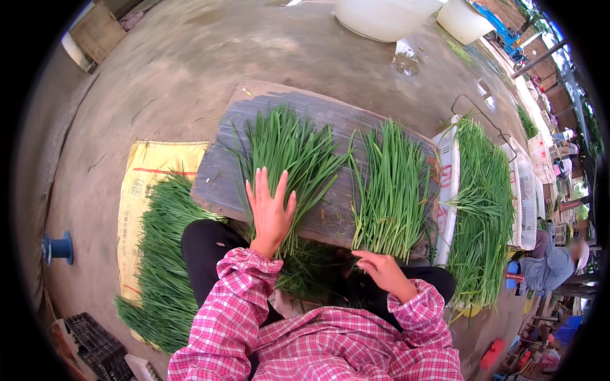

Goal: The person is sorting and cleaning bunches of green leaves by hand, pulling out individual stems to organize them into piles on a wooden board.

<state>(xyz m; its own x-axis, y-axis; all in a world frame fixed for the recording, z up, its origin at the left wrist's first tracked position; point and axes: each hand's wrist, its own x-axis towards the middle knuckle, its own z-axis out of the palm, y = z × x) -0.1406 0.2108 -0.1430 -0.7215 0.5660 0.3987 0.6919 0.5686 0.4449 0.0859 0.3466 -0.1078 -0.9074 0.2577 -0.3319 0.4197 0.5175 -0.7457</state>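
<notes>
Two loose heaps of long green leaves, which look like garlic chives, lie on a dark wooden board [224, 157] in front of me. My left hand [270, 207], fingers spread, rests flat on the lower part of the left heap [290, 143]. Beside the cut ends of the right heap [391, 185] is my right hand [383, 270], its fingers loosely bent at the board's near edge. Nothing shows clearly between those fingers. More leaves [305, 266] hang in shadow below the board, between my knees.
A large chive pile [167, 257] covers part of a yellow woven sack [162, 155] at left. On the right stands a white plastic crate [445, 157] full of chives [481, 214]. White tubs [381, 16] stand beyond on wet concrete. A person [548, 262] sits far right.
</notes>
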